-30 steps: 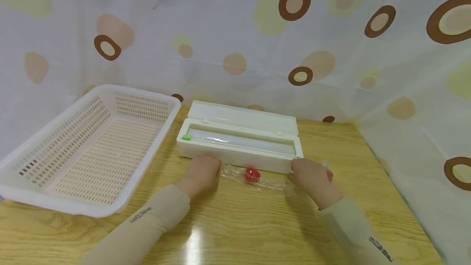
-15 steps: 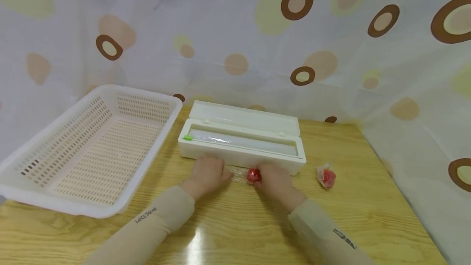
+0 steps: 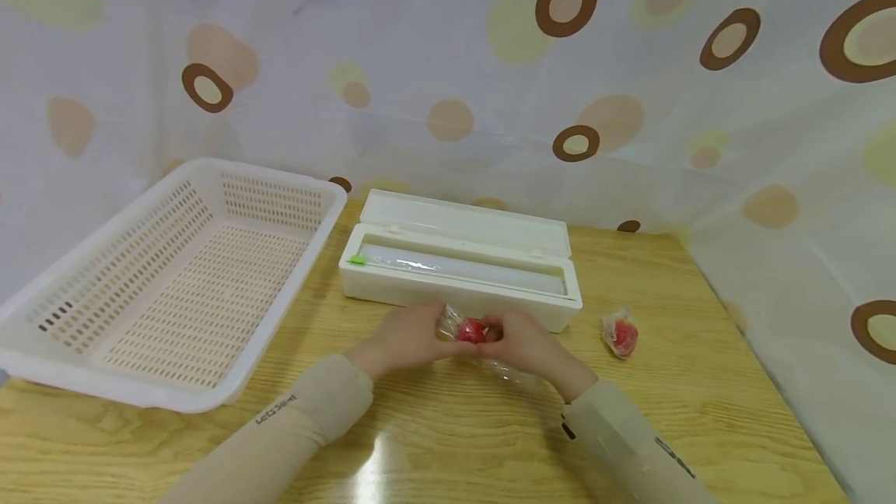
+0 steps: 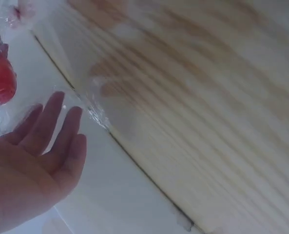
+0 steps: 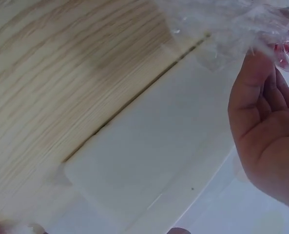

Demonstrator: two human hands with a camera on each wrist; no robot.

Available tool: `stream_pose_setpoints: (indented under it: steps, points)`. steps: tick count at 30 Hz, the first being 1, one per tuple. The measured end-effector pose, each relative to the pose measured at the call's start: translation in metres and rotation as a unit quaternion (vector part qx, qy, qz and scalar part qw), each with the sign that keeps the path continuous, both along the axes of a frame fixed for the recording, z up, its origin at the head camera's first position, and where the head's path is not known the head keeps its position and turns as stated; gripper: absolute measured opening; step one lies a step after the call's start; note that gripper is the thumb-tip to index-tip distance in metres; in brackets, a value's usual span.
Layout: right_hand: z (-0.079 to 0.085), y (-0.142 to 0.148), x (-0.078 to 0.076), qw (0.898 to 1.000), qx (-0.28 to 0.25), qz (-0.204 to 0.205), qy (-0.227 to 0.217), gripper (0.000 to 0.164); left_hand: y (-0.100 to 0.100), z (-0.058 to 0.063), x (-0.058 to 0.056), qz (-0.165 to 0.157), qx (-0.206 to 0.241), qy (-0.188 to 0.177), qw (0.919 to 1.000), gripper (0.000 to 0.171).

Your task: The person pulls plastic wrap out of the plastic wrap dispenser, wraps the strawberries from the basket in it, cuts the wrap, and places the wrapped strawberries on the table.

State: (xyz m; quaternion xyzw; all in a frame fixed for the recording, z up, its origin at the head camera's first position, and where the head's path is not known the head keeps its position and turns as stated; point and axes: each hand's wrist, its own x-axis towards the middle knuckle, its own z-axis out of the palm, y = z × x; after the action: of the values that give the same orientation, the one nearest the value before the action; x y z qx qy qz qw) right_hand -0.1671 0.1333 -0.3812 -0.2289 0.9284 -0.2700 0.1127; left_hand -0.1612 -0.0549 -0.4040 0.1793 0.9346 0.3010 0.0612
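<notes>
Between the two hands, in front of the white box, is a small round red thing (image 3: 470, 330) in clear cling film (image 3: 449, 322); a thin green stem shows at one end of it in the left wrist view. My left hand (image 3: 409, 337) pinches the film on the left side, its outer fingers spread loosely in the left wrist view. From the right, my right hand (image 3: 521, 342) has thumb and curled fingers on the film right at the red thing. A loose tail of film (image 3: 507, 372) hangs below the right hand.
Behind the hands stands the long white cling film dispenser (image 3: 448, 295), lid (image 3: 465, 222) raised, with a film roll (image 3: 462, 268) and a green slider (image 3: 358, 260). Another wrapped red piece (image 3: 621, 334) lies at right. A white slotted basket (image 3: 280, 348) stands at left on the wooden table (image 3: 448, 442).
The right hand has moved left from the film's far end to the red thing. Both hands have come together around it, bunching the film, and the wrapped piece at right is uncovered.
</notes>
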Motion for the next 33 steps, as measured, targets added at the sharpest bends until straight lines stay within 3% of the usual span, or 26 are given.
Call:
stream_pose_setpoints:
  steps: [3,7,12,15,18,22,27,30,33]
  points:
    - [0.001,0.0,0.001,1.0,-0.011,0.011,-0.001,0.025,0.001,0.0,0.0,-0.009,0.078,-0.053,0.9955,0.053]
    - [0.002,-0.001,0.002,0.999,-0.038,0.017,-0.019,0.027,0.002,0.001,0.0,-0.025,0.183,-0.109,0.9767,0.042]
    - [0.002,0.0,0.002,0.997,-0.067,0.022,-0.034,0.037,0.003,0.005,-0.002,-0.005,0.255,-0.136,0.9574,0.036]
    - [0.001,0.001,0.003,0.997,-0.065,0.021,-0.026,0.033,0.003,0.007,-0.005,0.019,0.278,-0.129,0.9517,0.036]
    - [-0.001,0.001,0.005,0.999,-0.051,0.016,-0.008,0.016,0.003,0.008,-0.007,0.026,0.293,-0.129,0.9472,0.036]
    - [0.0,-0.003,0.007,0.999,-0.044,-0.015,0.008,0.009,0.002,0.01,-0.007,-0.002,0.317,-0.148,0.9369,0.035]
    - [0.001,-0.008,0.008,0.996,-0.073,-0.049,-0.034,0.016,0.001,0.013,-0.005,-0.033,0.338,-0.166,0.926,0.036]
    - [-0.002,-0.007,0.005,0.986,-0.134,-0.063,-0.073,0.02,0.001,0.014,-0.005,-0.031,0.338,-0.17,0.9252,0.038]
    - [-0.003,-0.003,0.002,0.967,-0.211,-0.084,-0.115,0.028,0.001,0.015,-0.004,-0.043,0.336,-0.177,0.9243,0.038]
